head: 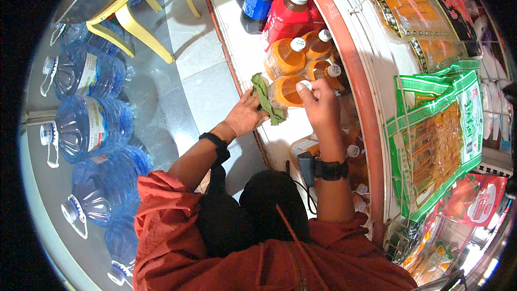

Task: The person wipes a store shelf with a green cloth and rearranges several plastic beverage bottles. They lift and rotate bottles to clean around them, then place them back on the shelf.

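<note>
My right hand (323, 103) pinches the white cap of an orange drink bottle (288, 91) between thumb and fingers. This bottle leans over a white shelf board (232, 28), its base towards my left hand. A crumpled green cloth (267, 101) lies under the fingers of my left hand (244, 115), which holds it close by the bottle's base. Whether the cloth touches the bottle I cannot tell. Several more orange drink bottles (284, 58) with white caps stand just beyond, and their lower parts are partly hidden.
Past the orange bottles stand a red-labelled bottle (278, 20) and a dark Pepsi bottle (256, 6). A red shelf edge (355, 76) and packaged snacks (436, 141) are on the right. Large water jugs (97, 125) line the left, near a yellow stool (141, 28).
</note>
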A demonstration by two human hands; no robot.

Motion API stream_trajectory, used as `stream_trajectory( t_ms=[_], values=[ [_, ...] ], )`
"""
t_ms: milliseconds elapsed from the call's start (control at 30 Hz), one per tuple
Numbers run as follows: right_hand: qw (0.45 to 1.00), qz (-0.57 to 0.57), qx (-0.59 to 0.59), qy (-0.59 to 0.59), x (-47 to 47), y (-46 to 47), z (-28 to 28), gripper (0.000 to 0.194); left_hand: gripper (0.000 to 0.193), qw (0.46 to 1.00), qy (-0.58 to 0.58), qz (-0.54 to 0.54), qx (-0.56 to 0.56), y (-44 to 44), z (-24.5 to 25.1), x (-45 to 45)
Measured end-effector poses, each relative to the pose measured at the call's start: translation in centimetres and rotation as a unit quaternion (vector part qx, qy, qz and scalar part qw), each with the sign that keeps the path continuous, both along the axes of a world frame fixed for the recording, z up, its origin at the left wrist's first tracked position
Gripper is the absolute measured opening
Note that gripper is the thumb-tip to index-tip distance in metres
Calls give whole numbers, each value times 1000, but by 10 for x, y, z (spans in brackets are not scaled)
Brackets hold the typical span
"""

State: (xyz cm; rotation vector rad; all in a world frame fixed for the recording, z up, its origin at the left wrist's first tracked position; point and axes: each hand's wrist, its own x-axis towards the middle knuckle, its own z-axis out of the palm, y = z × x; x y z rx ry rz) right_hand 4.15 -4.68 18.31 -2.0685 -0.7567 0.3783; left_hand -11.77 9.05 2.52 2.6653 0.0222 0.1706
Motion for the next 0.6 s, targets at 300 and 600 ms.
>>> stream_trajectory(
  t_ms=[300, 600],
  values=[
    [999, 1, 21, 33, 2, 0, -1, 27, 21, 959, -234, 93, -131, -14, 64, 14],
    [999, -27, 37, -1, 43, -30, -104, 28, 35, 971, -227, -9, -78, -2, 113, 70]
  ],
)
